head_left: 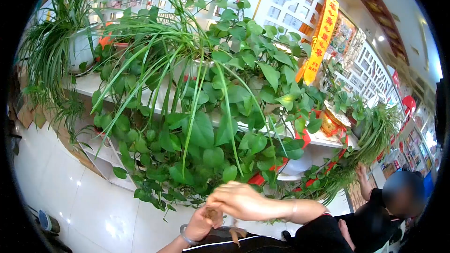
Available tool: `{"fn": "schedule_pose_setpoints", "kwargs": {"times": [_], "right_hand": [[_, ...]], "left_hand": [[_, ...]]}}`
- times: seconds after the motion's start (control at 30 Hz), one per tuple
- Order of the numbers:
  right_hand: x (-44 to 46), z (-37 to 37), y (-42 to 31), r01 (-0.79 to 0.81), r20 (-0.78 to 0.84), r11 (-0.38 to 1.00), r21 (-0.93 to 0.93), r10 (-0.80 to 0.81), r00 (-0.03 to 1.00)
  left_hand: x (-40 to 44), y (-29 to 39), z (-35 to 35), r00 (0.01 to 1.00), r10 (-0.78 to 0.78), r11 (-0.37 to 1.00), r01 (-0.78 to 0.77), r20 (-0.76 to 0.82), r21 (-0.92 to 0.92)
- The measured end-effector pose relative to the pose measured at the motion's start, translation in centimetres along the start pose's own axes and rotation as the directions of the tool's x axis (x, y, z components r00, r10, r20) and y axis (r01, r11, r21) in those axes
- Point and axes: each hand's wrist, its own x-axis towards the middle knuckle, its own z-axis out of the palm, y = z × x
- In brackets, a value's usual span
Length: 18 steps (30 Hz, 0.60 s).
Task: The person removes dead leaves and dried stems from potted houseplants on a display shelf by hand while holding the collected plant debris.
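Observation:
My left hand (201, 225), with a bracelet at its wrist, is closed around a crumpled brown dried leaf (212, 214). Just above it, my right hand (239, 201) has its fingers pressed together and touching the left hand's fingers; what they pinch is hidden. Below the two hands a light brown withered leaf (236, 235) shows against the dark clothing. Directly beyond my hands hangs a dense green pothos (206, 131), its vines trailing over a white shelf. Long thin leaves of a spider plant (187, 49) arch down across it.
Another spider plant in a white pot (80, 49) stands at the left end of the shelf (101, 89). A person in black (375, 220) is at the right, one hand (363, 178) by a trailing plant (375, 126). A yellow ribbon (321, 42) hangs behind; a dark container (48, 221) stands lower left.

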Motion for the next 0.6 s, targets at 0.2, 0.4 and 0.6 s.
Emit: {"fn": "schedule_pose_setpoints", "kwargs": {"times": [0.2,0.4,0.6], "right_hand": [[2.5,5.8,1.3,-0.045,-0.079,0.999,0.004,0.045,0.996],[1.9,5.7,1.3,-0.117,-0.011,0.947,0.299,0.126,0.992],[2.5,0.4,-0.1,-0.002,-0.121,1.0,0.004,0.002,0.993]], "left_hand": [[-1.3,0.0,0.0,0.986,-0.04,0.987,0.063,-0.159,0.146],[-1.6,0.9,0.9,0.977,-0.122,0.92,0.178,-0.177,0.35],[-1.4,1.5,1.5,0.979,-0.027,0.999,0.036,-0.202,0.04]]}}
